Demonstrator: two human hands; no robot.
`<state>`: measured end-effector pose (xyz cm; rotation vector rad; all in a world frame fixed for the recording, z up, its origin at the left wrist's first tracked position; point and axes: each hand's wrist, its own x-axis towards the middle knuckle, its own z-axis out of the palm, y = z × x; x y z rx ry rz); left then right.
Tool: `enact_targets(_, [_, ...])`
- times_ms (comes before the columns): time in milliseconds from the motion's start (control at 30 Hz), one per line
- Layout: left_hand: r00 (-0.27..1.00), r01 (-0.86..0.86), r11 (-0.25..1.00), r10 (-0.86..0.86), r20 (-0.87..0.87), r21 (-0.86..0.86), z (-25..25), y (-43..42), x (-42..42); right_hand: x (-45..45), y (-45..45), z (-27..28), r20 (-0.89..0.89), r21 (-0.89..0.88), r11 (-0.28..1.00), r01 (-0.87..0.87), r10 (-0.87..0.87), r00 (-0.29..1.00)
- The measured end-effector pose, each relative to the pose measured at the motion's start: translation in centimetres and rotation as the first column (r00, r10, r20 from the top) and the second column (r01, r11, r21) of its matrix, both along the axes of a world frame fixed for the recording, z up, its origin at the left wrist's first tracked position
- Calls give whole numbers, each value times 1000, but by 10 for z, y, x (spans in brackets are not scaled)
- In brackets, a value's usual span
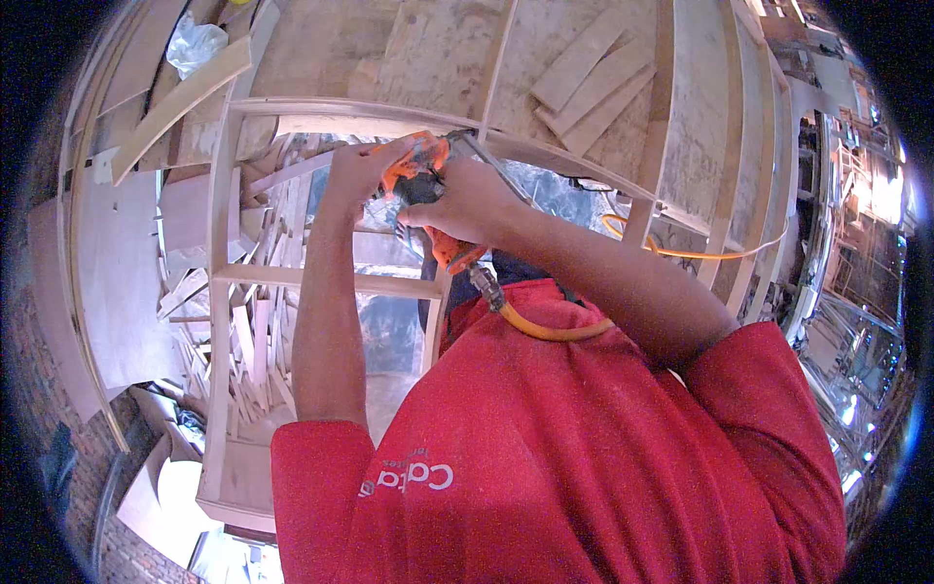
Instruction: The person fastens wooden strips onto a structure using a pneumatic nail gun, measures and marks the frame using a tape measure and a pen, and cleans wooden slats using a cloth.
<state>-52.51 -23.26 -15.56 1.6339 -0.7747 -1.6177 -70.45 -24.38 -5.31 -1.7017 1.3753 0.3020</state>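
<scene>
An orange and black air tool point(451, 249) with a hose fitting at its lower end is between my two hands, over the edge of a wooden frame point(331, 280). My left hand point(366, 177) grips its orange upper part, fingers bent over it. Around the tool's dark middle my right hand point(469, 202) is closed, with the thumb pointing left. The tool's front end is partly hidden by my hands. A yellow hose point(555, 333) runs from the fitting across the front of my red shirt.
Loose wood strips point(593, 88) lie on the panel at the upper right. Offcuts point(253, 341) are piled beneath the frame at left. A plastic bag point(195, 44) and a long board point(180, 107) are at upper left. More yellow hose point(720, 255) crosses the slats at right.
</scene>
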Motion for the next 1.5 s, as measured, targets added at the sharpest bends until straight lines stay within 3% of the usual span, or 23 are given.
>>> enact_targets(167, [1000, -22, 999, 23, -17, 43, 1, 6, 2, 5, 1, 3, -74, -28, 998, -53, 51, 996])
enact_targets(233, [997, -49, 996, 54, -62, 79, -9, 12, 4, 8, 2, 2, 11, 16, 1000, -11, 11, 1000])
enact_targets(467, [973, -76, 988, 104, -208, 138, -41, 3, 13, 22, -3, -25, 14, -58, 998, -37, 38, 999])
enact_targets(533, [979, -17, 985, 51, -199, 169, -40, -2, 18, 25, -3, -25, 99, 60, 994, 88, -94, 991])
enact_targets(667, [988, 22, 985, 5, -157, 171, -46, -12, 21, 31, -9, -22, 89, 171, 970, 176, -193, 977])
enact_targets(733, [964, -19, 984, 65, -257, 177, -66, -18, 22, 36, -11, -25, 143, 256, 929, 266, -309, 940])
enact_targets(867, [945, -20, 977, 88, -315, 213, -77, -25, 21, 45, -20, -27, 115, 255, 921, 293, -330, 937])
enact_targets(933, [964, -26, 973, 85, -251, 230, -71, -25, 19, 45, -24, -14, 84, 416, 852, 317, -384, 920])
enact_targets(967, [964, -19, 974, 78, -255, 228, -72, -25, 18, 43, -25, -18, 81, 414, 851, 324, -389, 918])
enact_targets(1000, [961, -12, 965, 83, -264, 261, -73, -26, 18, 41, -27, -22, 126, 307, 942, 139, -185, 975])
enact_targets(1067, [939, -19, 962, 111, -325, 273, -69, -22, 17, 42, -28, -28, 147, 191, 980, -55, 27, 989])
enact_targets(1133, [928, -17, 965, 113, -356, 263, -61, -17, 18, 49, -29, -32, -55, 293, 951, 97, -84, 995])
enact_targets(1167, [915, -20, 967, 119, -386, 253, -57, -17, 18, 50, -32, -26, -54, 291, 952, 98, -85, 995])
enact_targets(1267, [942, -28, 951, 128, -310, 307, -60, -19, 17, 49, -34, -11, -93, 147, 972, -182, 197, 976])
enact_targets(1333, [939, -27, 958, 123, -323, 285, -56, -15, 16, 44, -35, -17, -14, 246, 969, -36, 40, 999])
enact_targets(1467, [953, -15, 951, 106, -283, 308, -63, -15, 15, 39, -33, -48, -9, 158, 981, -110, 113, 994])
enact_targets(1500, [953, -15, 952, 106, -283, 306, -67, -14, 14, 35, -35, -52, 72, 138, 969, -206, 197, 978])
